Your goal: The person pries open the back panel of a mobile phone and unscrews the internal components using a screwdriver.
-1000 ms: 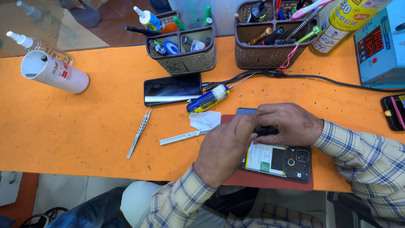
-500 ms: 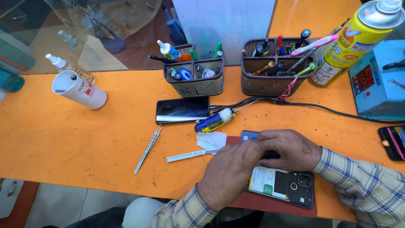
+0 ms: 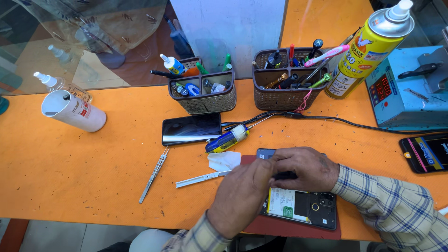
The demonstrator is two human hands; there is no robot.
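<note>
Head view shows my left hand (image 3: 242,198) and right hand (image 3: 303,168) both pressed on the opened phone (image 3: 301,207), which lies long-axis left-right on the red mat (image 3: 289,228) directly beneath them. Right fingers pinch something small and dark; left curls shut, contents hidden. Tissue (image 3: 224,160), blade (image 3: 201,178), screwdriver (image 3: 227,139) lie just left.

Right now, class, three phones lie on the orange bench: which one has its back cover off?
The opened phone under the two hands, on the dark red mat: its battery and camera show. The other two phones show only glass.
</note>
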